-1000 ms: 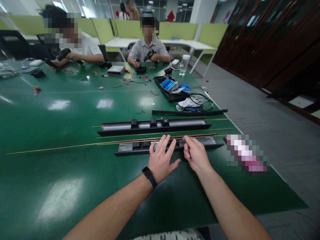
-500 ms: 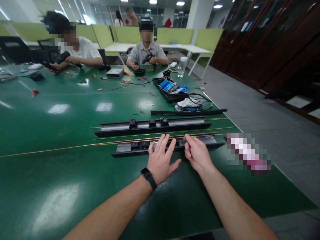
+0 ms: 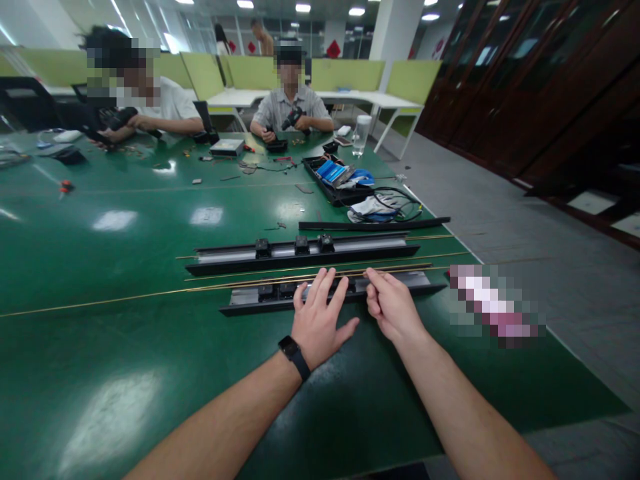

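Note:
My left hand (image 3: pixel 320 320), with a dark watch on its wrist, lies spread over the near black channel (image 3: pixel 280 308). Its fingertips reach the thin brass-coloured rods (image 3: pixel 250 283) that run along the channel's far side. To its right, my right hand (image 3: pixel 393 303) is closed, thumb and forefinger pinched at one of these rods. Small black blocks sit inside the near channel, partly covered by my fingers. Parallel behind it lies a second black channel (image 3: pixel 300 260) with a silvery inside and three black blocks.
A black bar (image 3: pixel 375 224), a work glove (image 3: pixel 373 208) with a cable and a black tray (image 3: pixel 330 193) lie beyond the channels. A blurred pink item (image 3: pixel 493 300) is at right. Two people sit across the green table (image 3: pixel 150 373) holding power drills.
Both hands keep the same pose at the rods. The whole view has shifted very slightly; the rods and channels lie as before.

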`<state>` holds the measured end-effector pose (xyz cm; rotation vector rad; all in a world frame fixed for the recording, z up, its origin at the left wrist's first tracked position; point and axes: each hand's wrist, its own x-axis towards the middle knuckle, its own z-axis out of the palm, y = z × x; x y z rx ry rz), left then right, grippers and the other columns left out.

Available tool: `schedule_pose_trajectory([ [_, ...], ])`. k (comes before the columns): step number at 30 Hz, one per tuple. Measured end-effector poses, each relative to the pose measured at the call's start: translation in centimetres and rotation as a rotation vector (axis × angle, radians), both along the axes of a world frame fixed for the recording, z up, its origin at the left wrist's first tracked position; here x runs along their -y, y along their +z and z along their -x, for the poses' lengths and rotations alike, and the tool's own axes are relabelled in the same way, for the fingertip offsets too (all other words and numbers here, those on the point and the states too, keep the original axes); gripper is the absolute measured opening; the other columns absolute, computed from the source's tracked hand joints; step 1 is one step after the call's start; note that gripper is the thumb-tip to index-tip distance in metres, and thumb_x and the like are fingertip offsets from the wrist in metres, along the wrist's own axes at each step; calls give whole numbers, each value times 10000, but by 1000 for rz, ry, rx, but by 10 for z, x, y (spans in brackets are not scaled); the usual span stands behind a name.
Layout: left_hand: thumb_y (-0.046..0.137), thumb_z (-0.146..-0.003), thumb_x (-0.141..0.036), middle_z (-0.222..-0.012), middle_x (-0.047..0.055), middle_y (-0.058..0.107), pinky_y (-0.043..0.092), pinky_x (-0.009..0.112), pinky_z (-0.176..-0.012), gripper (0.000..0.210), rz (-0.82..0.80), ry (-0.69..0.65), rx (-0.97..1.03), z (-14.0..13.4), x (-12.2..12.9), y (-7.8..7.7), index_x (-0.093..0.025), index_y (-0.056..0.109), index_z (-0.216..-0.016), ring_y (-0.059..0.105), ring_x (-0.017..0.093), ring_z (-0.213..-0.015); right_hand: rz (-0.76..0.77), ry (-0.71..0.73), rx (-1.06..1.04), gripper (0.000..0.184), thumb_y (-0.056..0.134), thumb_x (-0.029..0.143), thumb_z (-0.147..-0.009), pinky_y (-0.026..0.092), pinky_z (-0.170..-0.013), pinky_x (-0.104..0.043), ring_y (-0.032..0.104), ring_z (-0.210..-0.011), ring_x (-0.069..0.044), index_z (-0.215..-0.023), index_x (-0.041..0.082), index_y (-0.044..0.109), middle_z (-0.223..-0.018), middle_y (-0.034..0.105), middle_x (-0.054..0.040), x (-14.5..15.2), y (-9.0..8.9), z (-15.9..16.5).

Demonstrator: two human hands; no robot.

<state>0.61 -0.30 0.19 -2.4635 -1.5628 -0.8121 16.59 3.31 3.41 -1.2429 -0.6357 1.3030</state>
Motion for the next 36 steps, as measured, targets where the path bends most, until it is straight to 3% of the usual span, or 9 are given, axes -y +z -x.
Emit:
schedule_pose_trajectory([
  [36,579,-872,-574,-1617,96,330,234,503,-1161,721,14,-6,6,0,0,2,-254,421,-1499,293,301,-1492,16,3,10,328,791,421,-755,197,-259,-143,368,-285,-44,-863,165,619,-502,536,56,1,1,-2],
])
